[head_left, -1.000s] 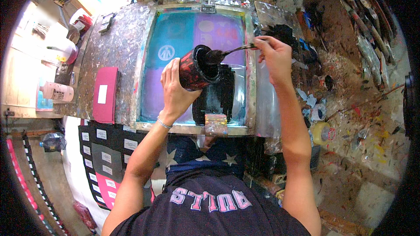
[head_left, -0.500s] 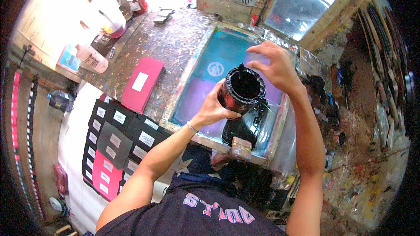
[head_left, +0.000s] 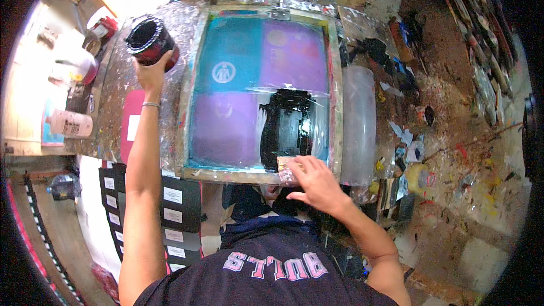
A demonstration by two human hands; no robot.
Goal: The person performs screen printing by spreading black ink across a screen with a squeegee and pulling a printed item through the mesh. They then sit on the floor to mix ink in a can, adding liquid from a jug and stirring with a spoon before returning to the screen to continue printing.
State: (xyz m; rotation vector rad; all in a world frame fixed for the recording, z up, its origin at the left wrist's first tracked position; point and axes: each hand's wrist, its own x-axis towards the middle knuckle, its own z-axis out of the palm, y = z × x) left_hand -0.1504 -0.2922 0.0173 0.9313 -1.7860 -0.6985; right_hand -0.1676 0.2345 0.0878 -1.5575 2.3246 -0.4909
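Observation:
At the far left of the bench my left hand (head_left: 152, 73) is wrapped round an ink tub (head_left: 160, 47), dark red and black with an ink-caked rim. The tub tilts slightly; whether it touches the bench I cannot tell. My right hand (head_left: 319, 186) reaches over the near edge of the printing screen (head_left: 225, 127), thumb spread away from the fingers. Its fingertips meet a paint-spattered wooden block (head_left: 287, 171) resting on the wooden frame. Thick black ink (head_left: 286, 105) lies in the screen's near right part, up against the block. The mesh has teal and purple areas and a pale round emblem (head_left: 223, 72).
A pink-red card stack (head_left: 132, 119) lies left of the screen, partly behind my left forearm. Beyond it is a plastic bottle (head_left: 72, 123). Black labelled pieces (head_left: 180, 204) hang or lie at the near left. A clear plastic sheet (head_left: 358, 124) lies along the screen's right side.
My left hand has carried the ink tub from above the screen to the far left. My right hand has come down from above the tub to the wooden block. The view has shifted.

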